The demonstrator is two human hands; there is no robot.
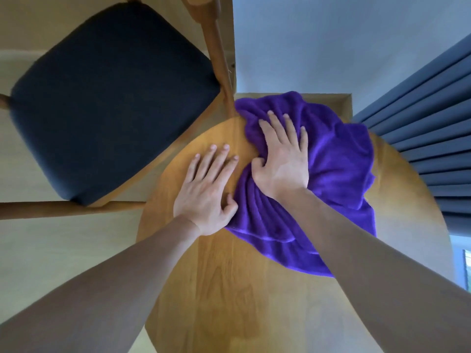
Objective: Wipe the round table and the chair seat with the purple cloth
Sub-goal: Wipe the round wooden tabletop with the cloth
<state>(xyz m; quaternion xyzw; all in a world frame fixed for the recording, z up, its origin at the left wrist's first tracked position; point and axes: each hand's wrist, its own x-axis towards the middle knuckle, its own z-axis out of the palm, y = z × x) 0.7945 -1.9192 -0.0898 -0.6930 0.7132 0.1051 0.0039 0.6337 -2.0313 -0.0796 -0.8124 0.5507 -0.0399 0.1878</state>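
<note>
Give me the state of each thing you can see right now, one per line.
Purple cloth: bunched, spread on the table.
Round table: partly covered by cloth.
Right hand: pressing flat on cloth.
Left hand: flat on bare wood.
Chair seat: bare, untouched.
Curtain: hanging pleated.

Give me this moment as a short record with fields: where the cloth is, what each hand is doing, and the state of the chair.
cloth: purple cloth lies bunched on the far right part of the round table
right hand: right hand presses flat on the cloth, fingers straight, thumb tucked into a fold
left hand: left hand rests flat on bare wood beside the cloth
chair: chair seat, dark, with nothing on it, stands left of the table
backdrop: blue curtain at right
</note>
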